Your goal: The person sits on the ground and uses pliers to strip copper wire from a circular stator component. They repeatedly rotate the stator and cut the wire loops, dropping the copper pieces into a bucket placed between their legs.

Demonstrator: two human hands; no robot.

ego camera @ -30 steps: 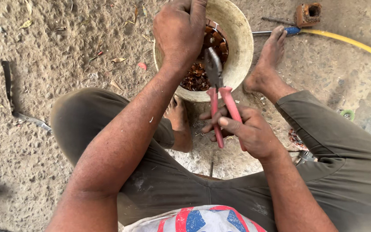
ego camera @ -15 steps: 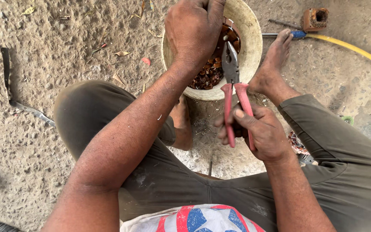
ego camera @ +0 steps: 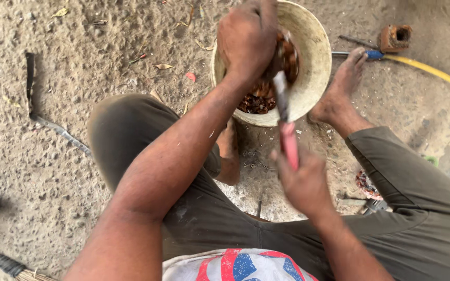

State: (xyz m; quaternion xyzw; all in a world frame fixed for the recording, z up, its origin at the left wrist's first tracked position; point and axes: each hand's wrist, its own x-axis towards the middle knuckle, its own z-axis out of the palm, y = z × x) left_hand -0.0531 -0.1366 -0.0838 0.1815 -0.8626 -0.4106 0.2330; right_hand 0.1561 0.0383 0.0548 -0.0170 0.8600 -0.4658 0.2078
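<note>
— So, what has changed around your round cream-coloured plastic bowl [ego camera: 316, 62] on the far sandy ground [ego camera: 79, 67]?

— Your view has swung left, so the bowl now sits far right of centre, with your bare right foot [ego camera: 342, 93] touching its right side. It holds dark reddish-brown scrap pieces [ego camera: 259, 99].

— And your hands?

— Your left hand [ego camera: 248, 39] is over the bowl as it was, fingers curled tight on something among the scrap; what exactly, I cannot tell. Your right hand [ego camera: 303, 182] has shifted: it was holding the red-handled steel pliers [ego camera: 285, 112] upright beside the bowl, and now it has tipped them forward, so the nose meets your left hand inside the rim.

— Is your grip closed?

— Your right hand is wrapped round both red handles, squeezed close together. The blurred nose hides whether it bites anything. I judge you have gone from readying the tool to working the piece.
</note>
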